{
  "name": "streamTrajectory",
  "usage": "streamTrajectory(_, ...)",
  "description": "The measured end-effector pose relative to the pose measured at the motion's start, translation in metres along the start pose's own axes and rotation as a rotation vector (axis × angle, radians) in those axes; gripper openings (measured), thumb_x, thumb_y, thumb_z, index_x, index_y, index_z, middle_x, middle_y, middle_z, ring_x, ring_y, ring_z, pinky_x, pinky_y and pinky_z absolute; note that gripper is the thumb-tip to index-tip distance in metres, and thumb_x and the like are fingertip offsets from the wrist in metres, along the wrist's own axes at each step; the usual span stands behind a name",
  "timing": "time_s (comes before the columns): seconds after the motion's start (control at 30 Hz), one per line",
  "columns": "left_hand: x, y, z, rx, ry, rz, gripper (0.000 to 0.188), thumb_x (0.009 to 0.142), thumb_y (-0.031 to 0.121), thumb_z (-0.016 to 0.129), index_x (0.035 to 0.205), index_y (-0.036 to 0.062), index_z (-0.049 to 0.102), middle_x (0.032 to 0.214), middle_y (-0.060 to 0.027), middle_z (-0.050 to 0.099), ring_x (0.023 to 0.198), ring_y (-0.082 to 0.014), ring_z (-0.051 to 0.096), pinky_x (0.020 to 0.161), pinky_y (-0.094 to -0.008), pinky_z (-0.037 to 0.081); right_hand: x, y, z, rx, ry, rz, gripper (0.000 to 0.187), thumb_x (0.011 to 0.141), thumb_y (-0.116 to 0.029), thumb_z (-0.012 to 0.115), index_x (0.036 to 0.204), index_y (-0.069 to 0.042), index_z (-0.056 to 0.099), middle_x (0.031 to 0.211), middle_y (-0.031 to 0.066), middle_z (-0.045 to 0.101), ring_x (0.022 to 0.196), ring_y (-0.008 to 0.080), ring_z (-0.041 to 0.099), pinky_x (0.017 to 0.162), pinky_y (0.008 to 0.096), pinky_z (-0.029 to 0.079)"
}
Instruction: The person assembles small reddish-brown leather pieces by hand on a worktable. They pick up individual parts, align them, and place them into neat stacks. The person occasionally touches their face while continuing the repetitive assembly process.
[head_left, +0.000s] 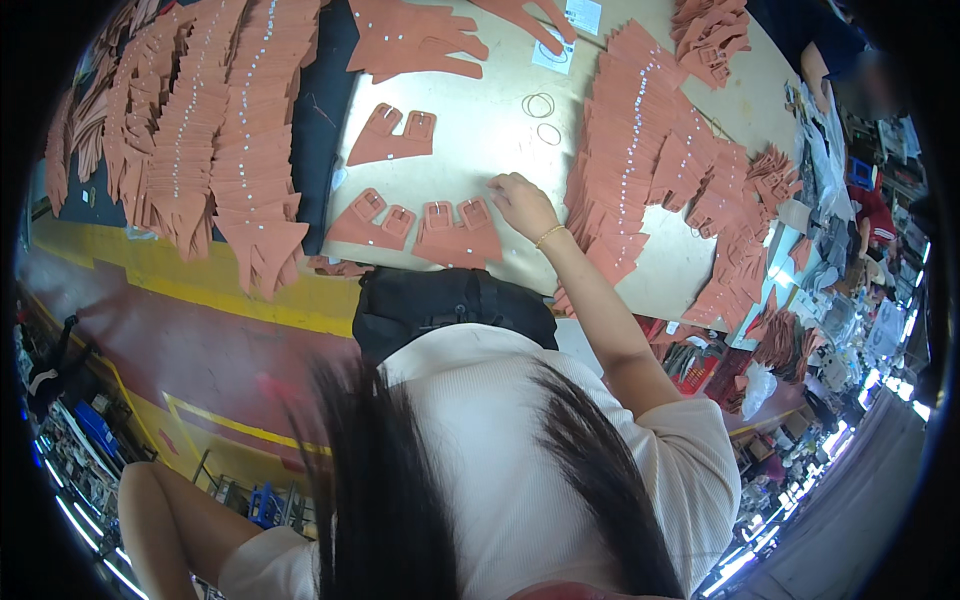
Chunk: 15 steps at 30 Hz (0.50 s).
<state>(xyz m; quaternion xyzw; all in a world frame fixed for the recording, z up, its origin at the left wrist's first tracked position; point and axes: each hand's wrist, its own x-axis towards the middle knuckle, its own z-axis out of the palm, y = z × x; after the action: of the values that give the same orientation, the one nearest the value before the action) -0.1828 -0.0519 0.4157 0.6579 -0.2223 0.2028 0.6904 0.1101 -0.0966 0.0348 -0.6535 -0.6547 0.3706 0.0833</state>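
My right hand (525, 207) hovers over or rests on the pale table (480, 130), fingers curled and drawn together; whatever is in them, if anything, is hidden. Just left of it lies a flat terracotta piece with two square buckles (458, 235). Beside that is a second buckled piece (372, 222), and farther back a third buckled piece (393, 135). Small white dots mark some pieces. My left arm (165, 500) bends at the lower left, away from the table, and its hand is out of view.
Long overlapping rows of terracotta pieces (625, 130) lie at right, with more rows (250, 110) at left on a dark surface. Forked flat pieces (420, 40) and rubber bands (540, 105) lie farther back. A black bag (450, 305) sits at the table's front edge. Another person's arm (815, 75) shows far right.
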Motion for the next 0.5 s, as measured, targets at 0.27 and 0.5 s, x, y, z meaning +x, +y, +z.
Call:
streamTrajectory(0.27, -0.054, -0.026, -0.013, -0.433, -0.04, -0.118, 0.049, 0.093, 0.044, 0.055, 0.102, -0.0039, 0.063, 0.095, -0.0163, 0.067, 0.09, -0.0244, 0.062, 0.078, -0.0333, 0.049, -0.023, -0.004, 0.026, 0.081, -0.152, 0.313, 0.047, 0.078, -0.025, 0.071, 0.115, -0.006, 0.051, 0.095, 0.0146, 0.067, 0.09, 0.0321, 0.065, 0.079, 0.0419, 0.05)
streamTrajectory(0.5, -0.186, -0.159, -0.016, -0.531, 0.369, -1.273, 0.053, 0.092, 0.049, 0.054, 0.105, -0.0009, 0.064, 0.106, -0.0148, 0.067, 0.094, -0.0227, 0.064, 0.082, -0.033, 0.05, -0.031, 0.002, 0.044, 0.221, -0.047, 0.36, 0.043, 0.075, -0.013, 0.071, 0.114, -0.005, 0.053, 0.087, 0.0129, 0.068, 0.085, 0.03, 0.066, 0.076, 0.0388, 0.051)
